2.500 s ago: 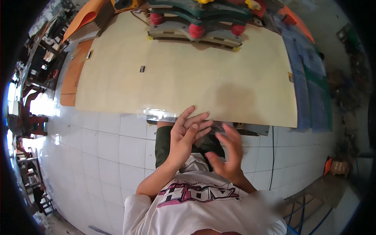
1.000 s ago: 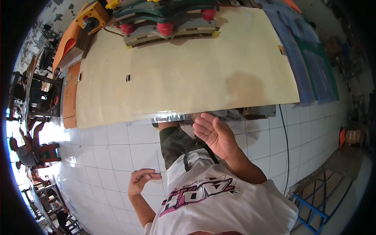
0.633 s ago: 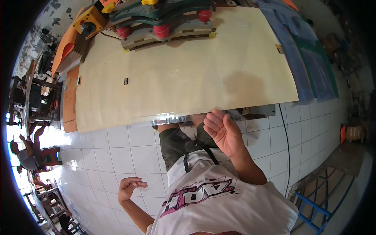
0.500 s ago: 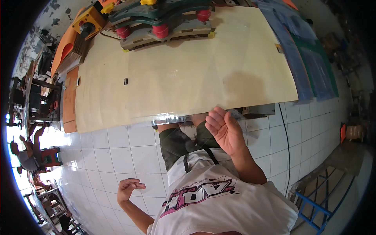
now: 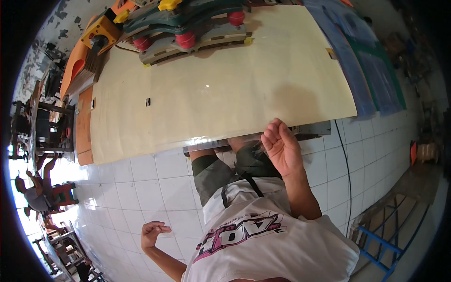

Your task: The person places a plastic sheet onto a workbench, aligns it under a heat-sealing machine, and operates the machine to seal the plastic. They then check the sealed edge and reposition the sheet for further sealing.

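My right hand is raised just at the near edge of the cream-topped table, palm toward me. Its fingers are curled in with the thumb against them; whatever lies between them, if anything, I cannot make out. Low on the left, over the tiled floor, is my left hand, its fingers bent and drawn together, pointing right. I cannot see what is in it. A shiny strip of clear plastic runs along the table's near edge, left of my right hand.
At the table's back stands a green press-like machine with red rollers and yellow knobs, beside a yellow control box. Bluish plastic sheets hang at the right. A black cable crosses the floor near a blue metal frame. Another person sits far left.
My right hand has moved slightly right and up, its fingers curling tighter. My left hand has dropped a little, its fingers closer together. The view has shifted slightly.
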